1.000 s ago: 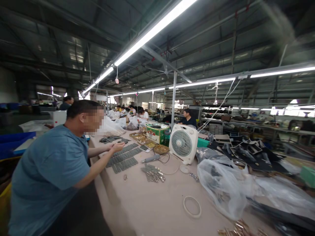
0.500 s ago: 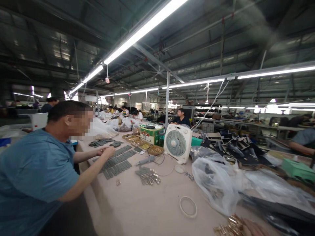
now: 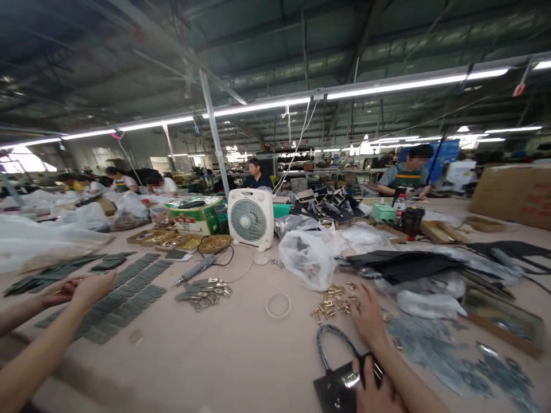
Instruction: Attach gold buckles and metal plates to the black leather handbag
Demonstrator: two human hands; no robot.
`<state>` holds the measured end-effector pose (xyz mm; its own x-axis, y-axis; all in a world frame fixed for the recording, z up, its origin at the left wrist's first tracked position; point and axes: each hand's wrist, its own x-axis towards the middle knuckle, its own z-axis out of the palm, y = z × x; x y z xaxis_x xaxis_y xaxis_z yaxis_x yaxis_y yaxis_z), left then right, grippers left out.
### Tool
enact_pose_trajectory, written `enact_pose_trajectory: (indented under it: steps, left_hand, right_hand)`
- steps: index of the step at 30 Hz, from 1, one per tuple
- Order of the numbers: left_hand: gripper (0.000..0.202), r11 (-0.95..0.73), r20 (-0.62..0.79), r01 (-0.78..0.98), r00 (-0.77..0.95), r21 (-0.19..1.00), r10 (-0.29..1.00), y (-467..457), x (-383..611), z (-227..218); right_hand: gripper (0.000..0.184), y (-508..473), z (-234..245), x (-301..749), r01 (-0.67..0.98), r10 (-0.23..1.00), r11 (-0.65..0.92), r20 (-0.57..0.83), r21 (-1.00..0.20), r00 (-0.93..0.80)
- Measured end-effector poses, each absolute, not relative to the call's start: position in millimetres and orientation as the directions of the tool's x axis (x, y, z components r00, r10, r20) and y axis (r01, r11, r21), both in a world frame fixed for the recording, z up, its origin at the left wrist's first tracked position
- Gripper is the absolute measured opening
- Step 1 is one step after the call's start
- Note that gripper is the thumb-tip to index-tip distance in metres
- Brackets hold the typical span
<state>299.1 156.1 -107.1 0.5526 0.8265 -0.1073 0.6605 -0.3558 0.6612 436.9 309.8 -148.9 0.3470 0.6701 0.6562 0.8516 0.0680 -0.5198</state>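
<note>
My left hand (image 3: 375, 393), partly cut off by the bottom edge, holds a small black handbag (image 3: 329, 390) flat against the table. The bag has a looped top handle (image 3: 322, 349) and a shiny metal fitting (image 3: 351, 379) on its front, near my fingers. My right hand (image 3: 368, 315) reaches past it to a pile of small gold metal fittings (image 3: 330, 304). Its fingers are stretched out and apart at the pile's right side; no piece shows clearly in them.
A white ring (image 3: 278, 306) lies left of the pile. Behind are a box fan (image 3: 251, 219) and a plastic bag (image 3: 307, 261). At left, a co-worker's hands (image 3: 84, 288) work over rows of grey-green strips (image 3: 123, 304). Bluish pieces (image 3: 430, 344) lie at right.
My view has swung right, bringing both my hands and the black handbag into sight. Earlier only part of a hand showed beside the gold fittings. The co-worker's body has left the frame.
</note>
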Motion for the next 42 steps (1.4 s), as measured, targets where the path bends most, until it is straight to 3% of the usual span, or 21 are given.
enact_pose_trajectory:
  steps: [4,13,19,23,30,37,42]
  left_hand:
    - [0.081,-0.527,0.053,0.525,0.673,0.668,0.738,146.4,286.0,-90.7]
    - [0.081,-0.413,-0.118,0.485,0.746,0.771,0.655,158.3,284.2,-76.3]
    - [0.083,-0.447,-0.083,0.491,0.737,0.748,0.670,156.8,285.7,-74.0]
    - [0.085,-0.533,0.026,0.468,0.734,0.705,0.679,150.9,285.6,-77.4]
    - [0.067,-0.616,0.172,0.525,0.662,0.587,0.729,140.6,284.2,-89.7]
    - [0.054,-0.658,0.248,0.598,0.625,0.457,0.740,136.9,294.8,-88.5]
    - [0.045,-0.705,0.304,0.624,0.637,0.337,0.709,138.7,303.6,-89.2]
  right_hand:
    - [0.049,313.0,-158.5,437.1,0.844,0.770,0.031,0.551,-0.536,0.322]
    - [0.046,319.7,-141.9,438.0,0.855,0.814,0.117,0.542,-0.506,0.209]
    - [0.046,332.4,-127.8,410.6,0.902,0.906,0.138,0.420,-0.409,0.052]
    - [0.059,335.2,-125.3,398.7,0.922,0.952,0.114,0.305,-0.370,0.005]
    - [0.057,303.1,-119.5,402.8,0.921,0.974,0.196,0.174,-0.336,-0.143]
    - [0.051,269.8,-110.4,423.7,0.835,0.926,0.362,0.260,-0.414,-0.273]
    - [0.039,255.1,-99.7,436.2,0.775,0.900,0.435,0.235,-0.458,-0.366]
